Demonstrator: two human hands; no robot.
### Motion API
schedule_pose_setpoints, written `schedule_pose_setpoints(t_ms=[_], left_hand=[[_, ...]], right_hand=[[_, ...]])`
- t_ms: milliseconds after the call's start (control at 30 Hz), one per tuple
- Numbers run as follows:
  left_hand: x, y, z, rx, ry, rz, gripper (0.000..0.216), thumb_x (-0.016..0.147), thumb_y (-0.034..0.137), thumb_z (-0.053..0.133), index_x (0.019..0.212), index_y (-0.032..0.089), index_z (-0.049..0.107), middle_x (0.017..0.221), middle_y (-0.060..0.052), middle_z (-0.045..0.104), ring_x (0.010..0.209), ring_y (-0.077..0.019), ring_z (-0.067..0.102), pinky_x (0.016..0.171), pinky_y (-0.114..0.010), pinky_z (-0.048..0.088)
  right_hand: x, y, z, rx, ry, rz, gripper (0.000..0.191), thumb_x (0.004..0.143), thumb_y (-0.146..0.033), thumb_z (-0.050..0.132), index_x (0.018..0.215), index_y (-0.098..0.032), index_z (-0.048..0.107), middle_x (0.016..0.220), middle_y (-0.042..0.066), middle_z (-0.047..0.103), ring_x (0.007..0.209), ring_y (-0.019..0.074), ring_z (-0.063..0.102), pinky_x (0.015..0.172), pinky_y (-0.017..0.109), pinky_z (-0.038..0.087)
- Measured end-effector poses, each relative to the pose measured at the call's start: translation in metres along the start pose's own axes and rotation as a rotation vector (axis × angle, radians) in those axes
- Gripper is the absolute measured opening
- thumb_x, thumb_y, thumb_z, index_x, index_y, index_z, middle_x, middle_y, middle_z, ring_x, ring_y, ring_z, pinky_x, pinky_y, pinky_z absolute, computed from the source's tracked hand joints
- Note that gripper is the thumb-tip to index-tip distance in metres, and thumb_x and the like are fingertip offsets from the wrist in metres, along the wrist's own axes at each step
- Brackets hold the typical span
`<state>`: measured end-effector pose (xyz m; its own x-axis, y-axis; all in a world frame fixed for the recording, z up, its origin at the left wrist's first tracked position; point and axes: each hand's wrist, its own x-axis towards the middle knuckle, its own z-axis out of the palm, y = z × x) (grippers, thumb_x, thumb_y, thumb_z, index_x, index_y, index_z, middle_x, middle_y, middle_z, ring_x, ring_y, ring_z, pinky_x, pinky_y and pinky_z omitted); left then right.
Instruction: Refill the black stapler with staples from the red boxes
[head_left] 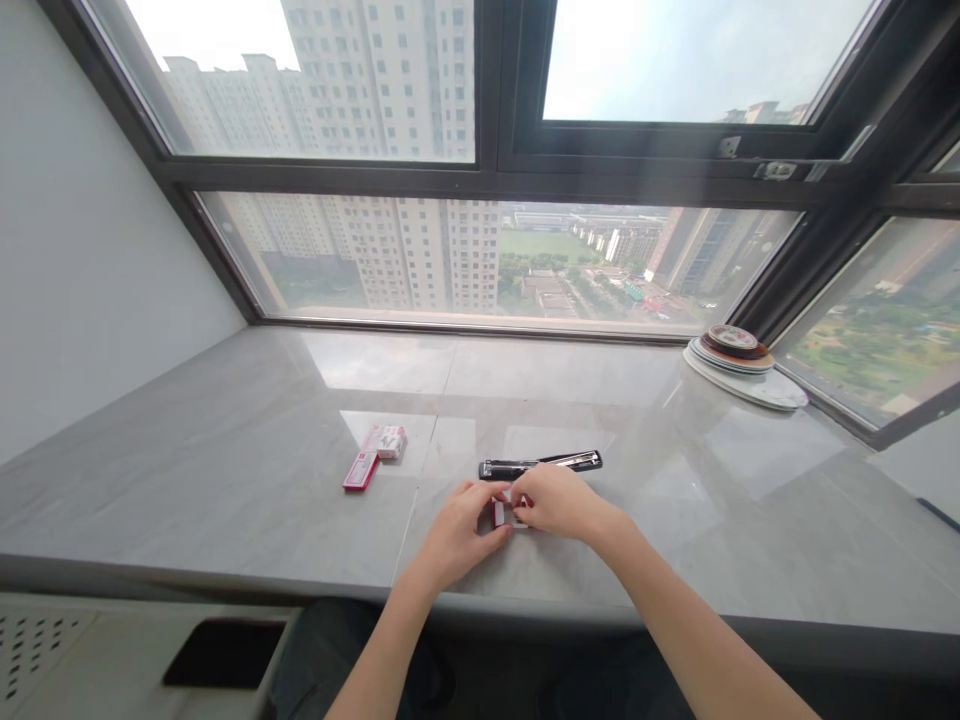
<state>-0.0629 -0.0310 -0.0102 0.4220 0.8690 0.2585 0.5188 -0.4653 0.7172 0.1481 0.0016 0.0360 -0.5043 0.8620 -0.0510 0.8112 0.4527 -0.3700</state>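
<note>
A small red-and-white box (499, 514), which looks like a staple box, sits on the grey stone sill between my hands. My left hand (463, 528) grips it from the left, thumb at the near side and fingers at the far side. Pinched together, the fingers of my right hand (553, 500) reach into or over the box; what they hold is hidden. Just beyond my hands lies a black stapler (541, 466) with its top swung open and its metal channel showing. My right hand covers part of it.
To the left on the sill (247, 480) lie a flat red-and-white box (361, 471) and a small white-and-pink box (391, 441), close together. Stacked plates (739, 360) stand in the far right corner by the window. The sill's front edge runs close below my forearms.
</note>
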Motion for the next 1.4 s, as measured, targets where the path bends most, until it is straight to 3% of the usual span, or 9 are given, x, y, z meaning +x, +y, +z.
schedule_pose_setpoints(t_ms=[200, 400, 533, 667, 900, 967, 1067, 1200, 1400], left_hand=[[0.001, -0.002, 0.0, -0.021, 0.005, -0.004, 0.056, 0.085, 0.021, 0.074, 0.136, 0.038, 0.06, 0.118, 0.001, 0.07, 0.112, -0.0226, 0.063, 0.1, -0.035, 0.051], [0.001, 0.0, 0.0, 0.005, 0.034, -0.002, 0.04, 0.09, 0.034, 0.073, 0.13, 0.036, 0.065, 0.121, -0.001, 0.068, 0.117, -0.0239, 0.061, 0.103, -0.037, 0.05], [0.002, -0.001, 0.004, 0.109, 0.093, -0.059, 0.027, 0.103, 0.037, 0.052, 0.123, 0.036, 0.07, 0.104, -0.002, 0.072, 0.104, -0.0245, 0.064, 0.097, -0.04, 0.05], [0.002, -0.002, 0.009, 0.122, 0.042, -0.068, 0.03, 0.104, 0.034, 0.048, 0.124, 0.036, 0.07, 0.089, 0.0, 0.075, 0.096, -0.024, 0.067, 0.095, -0.041, 0.047], [-0.002, -0.003, 0.001, 0.023, 0.054, -0.113, 0.026, 0.104, 0.035, 0.048, 0.121, 0.032, 0.067, 0.096, 0.001, 0.073, 0.087, -0.0201, 0.066, 0.086, -0.035, 0.05], [0.004, -0.008, -0.004, 0.052, 0.146, -0.127, 0.024, 0.101, 0.034, 0.053, 0.122, 0.03, 0.065, 0.103, -0.001, 0.072, 0.093, -0.0207, 0.065, 0.085, -0.034, 0.051], [0.023, -0.02, -0.008, 0.179, 0.268, -0.107, 0.037, 0.09, 0.034, 0.069, 0.126, 0.029, 0.064, 0.124, -0.005, 0.068, 0.119, -0.0264, 0.059, 0.103, -0.043, 0.046], [0.039, -0.033, 0.0, 0.211, 0.179, -0.096, 0.035, 0.085, 0.033, 0.077, 0.119, 0.029, 0.07, 0.144, -0.006, 0.06, 0.14, -0.0301, 0.047, 0.117, -0.05, 0.036], [0.015, -0.028, 0.017, 0.186, 0.101, -0.063, 0.024, 0.09, 0.037, 0.073, 0.114, 0.035, 0.071, 0.145, 0.001, 0.061, 0.15, -0.0283, 0.039, 0.127, -0.055, 0.02]], right_hand=[[-0.036, 0.026, 0.008, 0.29, 0.17, 0.121, 0.013, 0.089, -0.031, 0.064, 0.088, -0.024, 0.075, 0.068, -0.002, 0.065, 0.065, 0.0143, 0.057, 0.061, 0.025, 0.034], [-0.072, 0.043, 0.027, 0.418, 0.236, 0.259, 0.043, 0.086, -0.046, 0.072, 0.122, -0.024, 0.073, 0.075, -0.001, 0.066, 0.068, 0.0168, 0.057, 0.065, 0.027, 0.042], [-0.076, 0.034, 0.029, 0.415, 0.225, 0.236, 0.036, 0.087, -0.041, 0.071, 0.119, -0.026, 0.075, 0.091, 0.001, 0.072, 0.079, 0.0185, 0.061, 0.073, 0.028, 0.045], [-0.067, 0.02, 0.031, 0.41, 0.206, 0.185, 0.029, 0.088, -0.04, 0.071, 0.113, -0.029, 0.078, 0.086, -0.001, 0.07, 0.075, 0.0169, 0.058, 0.071, 0.027, 0.043], [-0.058, 0.007, 0.03, 0.401, 0.205, 0.199, 0.039, 0.081, -0.046, 0.079, 0.117, -0.03, 0.078, 0.075, -0.003, 0.065, 0.067, 0.0158, 0.055, 0.063, 0.026, 0.038], [-0.056, 0.003, 0.029, 0.417, 0.23, 0.194, 0.043, 0.083, -0.05, 0.077, 0.122, -0.031, 0.077, 0.075, -0.002, 0.066, 0.068, 0.016, 0.055, 0.064, 0.026, 0.039], [-0.048, -0.007, 0.031, 0.396, 0.243, 0.132, 0.033, 0.088, -0.047, 0.073, 0.116, -0.031, 0.081, 0.076, -0.001, 0.067, 0.069, 0.0163, 0.056, 0.068, 0.026, 0.041], [-0.039, -0.019, 0.038, 0.345, 0.218, 0.084, 0.019, 0.091, -0.038, 0.068, 0.1, -0.029, 0.083, 0.076, 0.0, 0.07, 0.07, 0.0164, 0.059, 0.068, 0.027, 0.04], [-0.034, -0.015, 0.031, 0.398, 0.336, 0.133, 0.027, 0.097, -0.038, 0.059, 0.111, -0.027, 0.08, 0.081, 0.002, 0.074, 0.072, 0.0179, 0.062, 0.071, 0.027, 0.043]])
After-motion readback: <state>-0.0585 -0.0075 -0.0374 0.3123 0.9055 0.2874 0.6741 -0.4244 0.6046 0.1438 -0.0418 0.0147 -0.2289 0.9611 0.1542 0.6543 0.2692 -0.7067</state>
